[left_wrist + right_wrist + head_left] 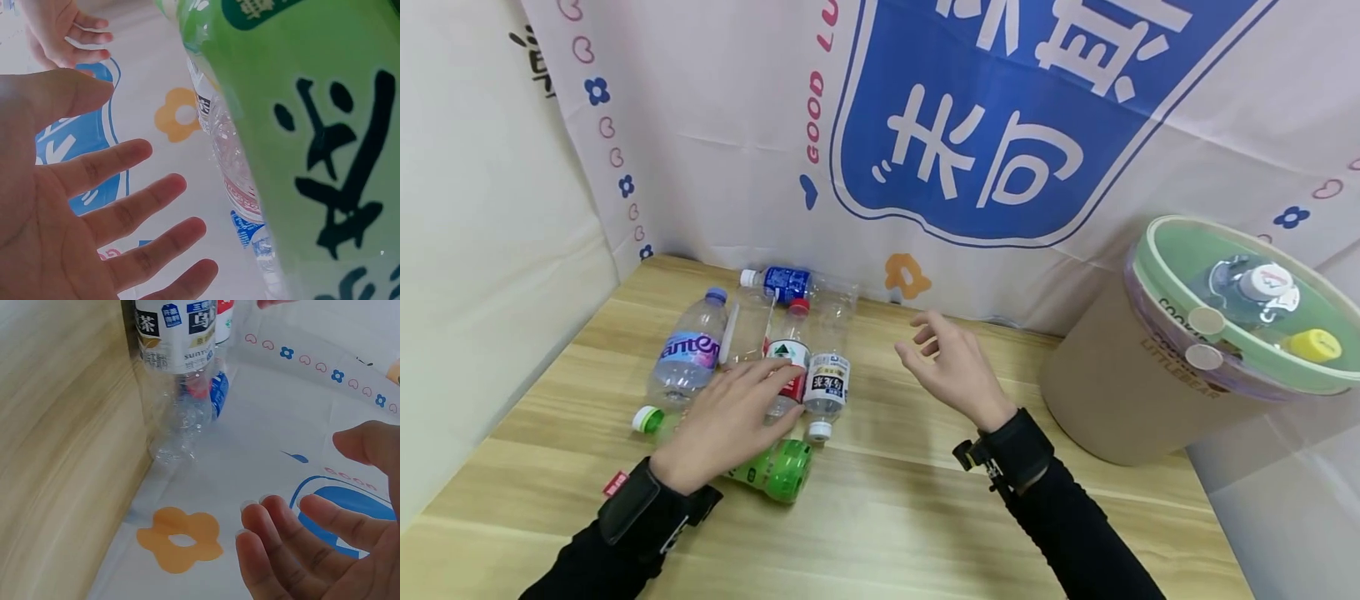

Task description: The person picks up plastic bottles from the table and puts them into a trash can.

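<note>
My left hand (730, 417) hovers over a group of plastic bottles lying on the table, its fingers spread. Beneath it lies a green-labelled bottle (775, 469) with a white and green cap; its label fills the right side of the left wrist view. Just past the fingertips are a red-capped bottle (788, 346) and a white-labelled tea bottle (827, 379). A purple-labelled bottle (688, 350) is to the left, and a blue-labelled bottle (786, 283) lies at the back. My right hand (955, 367) is in the air right of the bottles, fingers loosely bent, holding nothing.
At the right stands a large beige bin (1120, 392) with a pale green rim (1172, 242). Inside it are a clear bottle (1247, 287) and a yellow cap (1312, 345). A printed white cloth (722, 167) hangs behind the wooden table (910, 517).
</note>
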The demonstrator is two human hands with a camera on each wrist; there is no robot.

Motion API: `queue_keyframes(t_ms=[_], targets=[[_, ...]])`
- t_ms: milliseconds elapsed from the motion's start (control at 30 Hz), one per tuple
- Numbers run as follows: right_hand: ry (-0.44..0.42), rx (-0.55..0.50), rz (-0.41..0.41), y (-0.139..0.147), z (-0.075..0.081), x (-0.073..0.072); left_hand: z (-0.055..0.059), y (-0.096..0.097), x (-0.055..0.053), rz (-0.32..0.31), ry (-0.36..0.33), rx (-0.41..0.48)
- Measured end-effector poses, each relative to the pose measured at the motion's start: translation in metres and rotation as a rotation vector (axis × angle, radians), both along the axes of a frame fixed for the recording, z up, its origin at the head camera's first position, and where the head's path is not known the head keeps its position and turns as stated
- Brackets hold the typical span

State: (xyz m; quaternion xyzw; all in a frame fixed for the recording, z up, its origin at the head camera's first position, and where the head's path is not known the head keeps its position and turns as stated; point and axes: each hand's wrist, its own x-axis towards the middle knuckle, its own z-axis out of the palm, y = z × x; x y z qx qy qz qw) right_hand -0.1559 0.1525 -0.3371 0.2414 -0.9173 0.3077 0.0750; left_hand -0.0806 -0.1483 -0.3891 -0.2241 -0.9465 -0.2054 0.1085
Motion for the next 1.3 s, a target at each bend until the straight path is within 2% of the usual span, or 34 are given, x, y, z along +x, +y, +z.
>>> queue_keyframes(t_ms=[167, 333, 567, 800, 1033, 1167, 1300], targets=[[-0.017, -0.010, -0.014, 0.001, -0.005, 0.001, 0.000, 0.006, -0.001, 0.014, -0.006, 0.007], [-0.028, -0.011, -0.027, 0.008, -0.008, 0.002, -0.002, 0.019, -0.007, 0.007, 0.011, 0.008], [-0.022, -0.094, -0.025, 0.025, -0.008, 0.006, -0.008, 0.039, -0.012, 0.020, 0.046, -0.022], [0.031, -0.089, -0.037, 0.038, -0.011, 0.009, -0.016, 0.057, -0.016, 0.056, 0.002, -0.119], [0.027, -0.076, -0.044, 0.046, -0.016, 0.011, -0.025, 0.074, -0.025, 0.071, -0.069, -0.197], [0.028, -0.074, -0.039, 0.050, -0.019, 0.013, -0.029, 0.077, -0.028, 0.066, -0.087, -0.210], [0.060, -0.099, -0.018, 0.054, -0.024, 0.014, -0.029, 0.076, -0.029, 0.068, -0.090, -0.153]])
